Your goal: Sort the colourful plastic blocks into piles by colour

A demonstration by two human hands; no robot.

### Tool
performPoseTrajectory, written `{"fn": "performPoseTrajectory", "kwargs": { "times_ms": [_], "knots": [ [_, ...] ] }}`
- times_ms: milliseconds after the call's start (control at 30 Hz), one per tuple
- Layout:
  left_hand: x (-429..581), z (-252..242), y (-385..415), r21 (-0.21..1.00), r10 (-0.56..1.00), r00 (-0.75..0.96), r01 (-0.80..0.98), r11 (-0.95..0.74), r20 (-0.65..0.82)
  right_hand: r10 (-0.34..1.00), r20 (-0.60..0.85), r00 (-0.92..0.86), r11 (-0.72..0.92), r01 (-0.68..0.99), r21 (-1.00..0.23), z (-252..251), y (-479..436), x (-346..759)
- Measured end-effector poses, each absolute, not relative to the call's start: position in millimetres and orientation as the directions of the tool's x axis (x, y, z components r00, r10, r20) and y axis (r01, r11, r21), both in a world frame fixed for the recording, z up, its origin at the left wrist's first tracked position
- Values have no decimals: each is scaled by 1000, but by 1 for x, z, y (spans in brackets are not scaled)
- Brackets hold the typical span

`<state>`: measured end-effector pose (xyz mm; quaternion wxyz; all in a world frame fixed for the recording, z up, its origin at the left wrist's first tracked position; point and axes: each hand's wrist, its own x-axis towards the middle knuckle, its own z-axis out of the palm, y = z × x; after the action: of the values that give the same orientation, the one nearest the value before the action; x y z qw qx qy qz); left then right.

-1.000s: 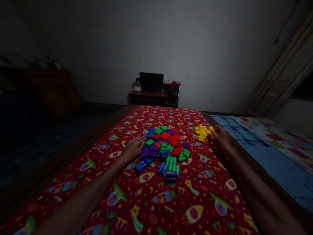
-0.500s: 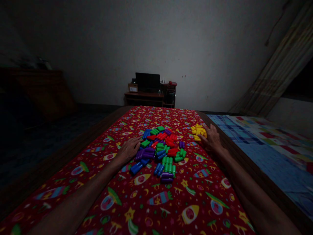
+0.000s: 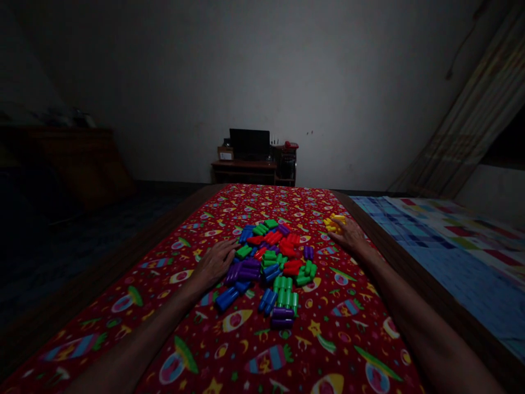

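Observation:
A heap of glossy plastic toy blocks, shaped like rounded tubes joined side by side, lies on a red patterned cloth (image 3: pixel 241 350). My left hand (image 3: pixel 216 260) rests palm down at its left edge, fingers stretched out beside the green block (image 3: pixel 243 251) and purple blocks (image 3: pixel 246 270). Red blocks (image 3: pixel 274 237) sit in the middle of the heap, and a blue block (image 3: pixel 227 299) lies at the near left. Apart on the right, my right hand (image 3: pixel 348 234) is at the yellow blocks (image 3: pixel 334 221), its fingers outstretched over and beside them, partly covering the group.
The cloth covers a long surface with a dark brown border (image 3: pixel 172 219). A desk with a black monitor (image 3: pixel 249 143) stands by the far wall. To the right lies checked bedding (image 3: pixel 422 246); a wooden cabinet (image 3: pixel 82 164) is at the left.
My right hand has shifted slightly left over the yellow blocks, covering more of them. The whole view has tilted a little; my left hand stays beside the heap.

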<state>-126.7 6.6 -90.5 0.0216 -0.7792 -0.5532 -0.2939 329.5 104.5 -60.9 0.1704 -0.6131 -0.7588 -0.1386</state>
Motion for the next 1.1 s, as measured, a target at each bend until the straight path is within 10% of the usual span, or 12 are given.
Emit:
{"fn": "performPoseTrajectory", "kwargs": {
  "times_ms": [400, 767, 1100],
  "knots": [
    [-127, -88, 4, 288, 857, 214, 880, -377, 469, 824, 522, -221, 193, 975, 109, -45, 99, 315],
    [-130, -87, 4, 263, 861, 240, 885, -384, 449, 933, 242, -266, 194, 939, 283, -37, 131, 274],
    [-129, -86, 2, 277, 876, 222, 890, -362, 429, 937, 272, -218, 132, 944, 302, -45, 133, 289]
  ]
}}
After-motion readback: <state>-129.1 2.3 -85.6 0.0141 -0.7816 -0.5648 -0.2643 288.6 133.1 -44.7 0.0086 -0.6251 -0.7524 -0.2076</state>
